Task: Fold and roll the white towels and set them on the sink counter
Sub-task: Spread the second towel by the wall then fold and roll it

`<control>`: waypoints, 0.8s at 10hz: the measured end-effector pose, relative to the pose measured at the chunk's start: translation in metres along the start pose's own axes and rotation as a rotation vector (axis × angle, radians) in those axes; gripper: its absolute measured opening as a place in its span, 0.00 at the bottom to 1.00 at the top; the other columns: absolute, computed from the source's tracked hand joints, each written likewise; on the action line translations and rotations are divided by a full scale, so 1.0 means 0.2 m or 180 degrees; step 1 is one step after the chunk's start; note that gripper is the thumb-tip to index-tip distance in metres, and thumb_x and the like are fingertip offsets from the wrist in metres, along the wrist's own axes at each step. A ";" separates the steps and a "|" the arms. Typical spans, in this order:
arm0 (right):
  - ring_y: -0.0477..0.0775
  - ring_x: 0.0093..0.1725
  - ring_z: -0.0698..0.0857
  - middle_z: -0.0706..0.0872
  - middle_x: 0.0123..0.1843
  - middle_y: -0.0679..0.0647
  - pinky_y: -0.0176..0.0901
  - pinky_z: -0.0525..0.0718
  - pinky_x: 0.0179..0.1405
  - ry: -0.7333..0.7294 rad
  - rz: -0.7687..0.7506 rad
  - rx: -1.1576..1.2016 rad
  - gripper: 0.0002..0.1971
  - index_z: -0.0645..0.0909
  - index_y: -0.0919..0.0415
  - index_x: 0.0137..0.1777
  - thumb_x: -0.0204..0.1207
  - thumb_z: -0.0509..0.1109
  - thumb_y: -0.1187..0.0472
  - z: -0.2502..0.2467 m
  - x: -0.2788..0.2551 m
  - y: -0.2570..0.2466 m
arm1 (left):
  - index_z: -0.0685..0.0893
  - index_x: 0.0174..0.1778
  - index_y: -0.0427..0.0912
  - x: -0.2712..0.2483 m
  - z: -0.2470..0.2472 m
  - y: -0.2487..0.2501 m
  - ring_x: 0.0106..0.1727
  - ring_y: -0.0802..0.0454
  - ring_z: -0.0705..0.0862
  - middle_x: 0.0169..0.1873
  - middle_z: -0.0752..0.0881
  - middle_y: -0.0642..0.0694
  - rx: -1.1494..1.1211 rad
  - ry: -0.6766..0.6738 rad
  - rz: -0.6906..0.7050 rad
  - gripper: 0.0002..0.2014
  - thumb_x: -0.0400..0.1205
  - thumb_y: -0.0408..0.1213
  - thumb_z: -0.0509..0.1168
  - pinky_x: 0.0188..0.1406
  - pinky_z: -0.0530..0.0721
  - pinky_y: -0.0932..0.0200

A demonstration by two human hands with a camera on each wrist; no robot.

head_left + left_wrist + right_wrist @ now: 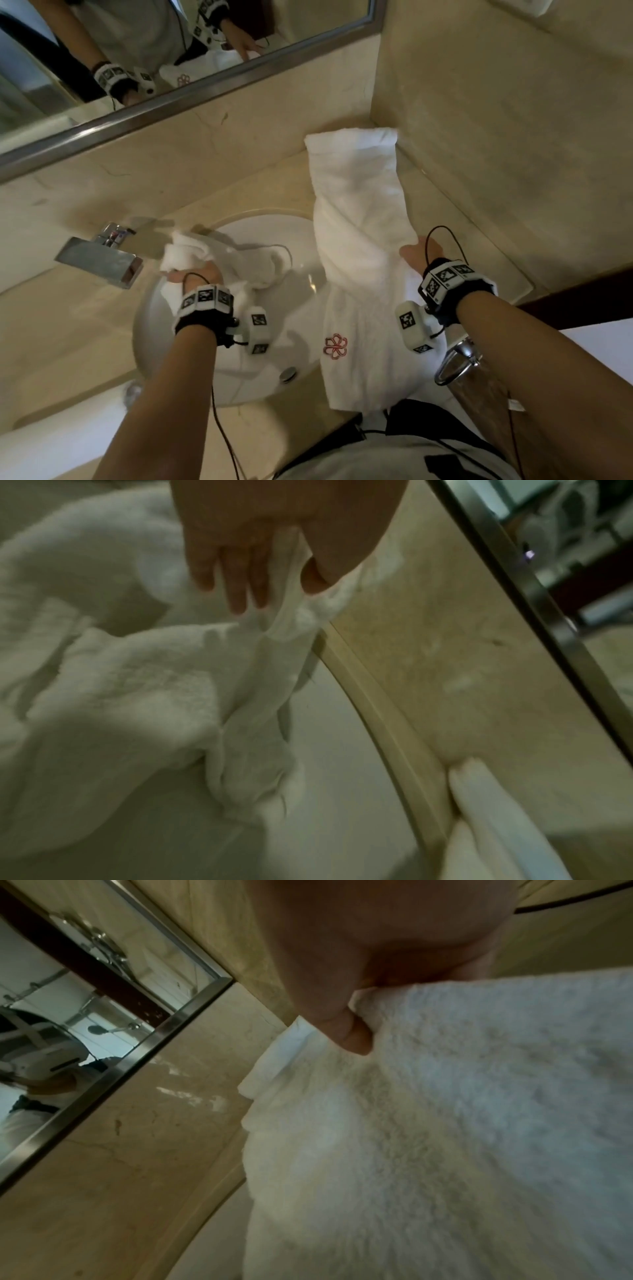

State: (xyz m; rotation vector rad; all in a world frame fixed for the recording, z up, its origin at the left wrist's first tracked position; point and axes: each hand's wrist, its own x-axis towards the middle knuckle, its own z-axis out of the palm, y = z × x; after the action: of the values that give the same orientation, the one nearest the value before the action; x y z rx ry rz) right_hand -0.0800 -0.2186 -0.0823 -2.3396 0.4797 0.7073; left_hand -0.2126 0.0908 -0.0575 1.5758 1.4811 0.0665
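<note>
Pinched between the thumb and fingers of the left hand (191, 272), a crumpled small towel (212, 257) hangs partly in the basin (161, 329) beside the tap (102, 255). In the left wrist view the left hand (260, 542) has its thumb on one side of a thin fold of the small towel (143, 696) and its fingers (236, 588) on the other, nearly straight. The cloth trails down from there in loose bunches over the white bowl.

To the right, a long towel (363, 246) lies along the counter (479, 240), from the corner by the wall down to the front edge, where its end hangs over. Its left edge overlaps the basin rim. A red flower logo (335, 347) shows near its lower end. The right hand (419, 255) grips this long towel at its right edge about midway along. In the right wrist view the right hand (342, 988) has its thumb pressed onto the pile of the long towel (445, 1123) and its fingers tucked under the folded edge.

A mirror (154, 58) with a metal frame runs above the counter and reflects both hands and the towels. A chrome fitting (457, 363) stands at the counter's front right edge, just beside the hanging towel end.
</note>
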 end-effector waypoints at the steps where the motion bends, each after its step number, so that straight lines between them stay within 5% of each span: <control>1: 0.63 0.69 0.74 0.73 0.70 0.65 0.51 0.72 0.64 -0.0172 -0.0150 0.0413 0.27 0.65 0.73 0.75 0.79 0.62 0.60 0.04 -0.01 -0.02 | 0.61 0.77 0.30 -0.05 0.25 -0.09 0.70 0.36 0.75 0.73 0.71 0.31 0.0598 -0.0596 0.0431 0.28 0.83 0.37 0.60 0.31 0.69 0.67; 2: 0.64 0.66 0.78 0.79 0.64 0.61 0.51 0.76 0.59 -0.0317 -0.0290 0.0954 0.21 0.74 0.73 0.68 0.78 0.63 0.61 0.04 -0.04 -0.02 | 0.69 0.72 0.31 -0.16 0.47 -0.15 0.52 0.43 0.80 0.62 0.80 0.35 0.1042 -0.1693 0.0679 0.23 0.83 0.37 0.60 0.35 0.77 0.59; 3: 0.64 0.71 0.75 0.77 0.69 0.60 0.50 0.74 0.67 -0.0527 -0.0261 0.1128 0.22 0.72 0.70 0.71 0.80 0.64 0.60 0.03 -0.06 0.03 | 0.79 0.63 0.36 -0.34 0.54 -0.16 0.51 0.46 0.80 0.52 0.81 0.42 0.1624 -0.2512 0.0719 0.17 0.83 0.43 0.60 0.48 0.80 0.53; 4: 0.64 0.75 0.70 0.69 0.76 0.64 0.50 0.70 0.72 -0.0711 -0.0030 0.0420 0.32 0.62 0.73 0.77 0.78 0.68 0.58 0.01 -0.07 0.11 | 0.84 0.54 0.33 -0.41 0.57 -0.17 0.46 0.45 0.84 0.41 0.87 0.41 0.2103 -0.2745 0.0855 0.17 0.79 0.44 0.66 0.55 0.84 0.50; 5: 0.65 0.71 0.75 0.75 0.71 0.65 0.48 0.74 0.67 -0.0579 -0.0046 -0.0019 0.24 0.69 0.74 0.72 0.79 0.66 0.63 0.01 -0.07 0.17 | 0.87 0.41 0.33 -0.39 0.56 -0.19 0.43 0.43 0.89 0.31 0.88 0.42 0.2316 -0.2695 0.0715 0.10 0.75 0.37 0.68 0.55 0.87 0.48; 7: 0.68 0.71 0.73 0.72 0.73 0.69 0.51 0.73 0.67 -0.0290 0.0019 -0.0322 0.23 0.67 0.75 0.73 0.83 0.58 0.61 -0.03 -0.07 0.23 | 0.78 0.36 0.37 -0.39 0.44 -0.17 0.33 0.51 0.82 0.33 0.83 0.42 0.1460 -0.2597 0.0075 0.09 0.82 0.33 0.59 0.38 0.84 0.53; 8: 0.68 0.70 0.75 0.72 0.74 0.68 0.56 0.77 0.68 -0.0346 -0.0013 -0.0353 0.29 0.64 0.73 0.76 0.81 0.63 0.56 -0.03 -0.09 0.27 | 0.77 0.40 0.38 -0.36 0.37 -0.21 0.38 0.51 0.83 0.38 0.82 0.44 0.1686 -0.2631 -0.0056 0.07 0.82 0.33 0.57 0.41 0.82 0.54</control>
State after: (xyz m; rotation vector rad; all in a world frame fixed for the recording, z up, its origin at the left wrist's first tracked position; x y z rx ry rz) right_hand -0.1185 -0.2589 -0.0924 -2.3886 0.3964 0.8744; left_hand -0.2193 -0.0170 -0.0867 1.6807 0.8714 -0.9441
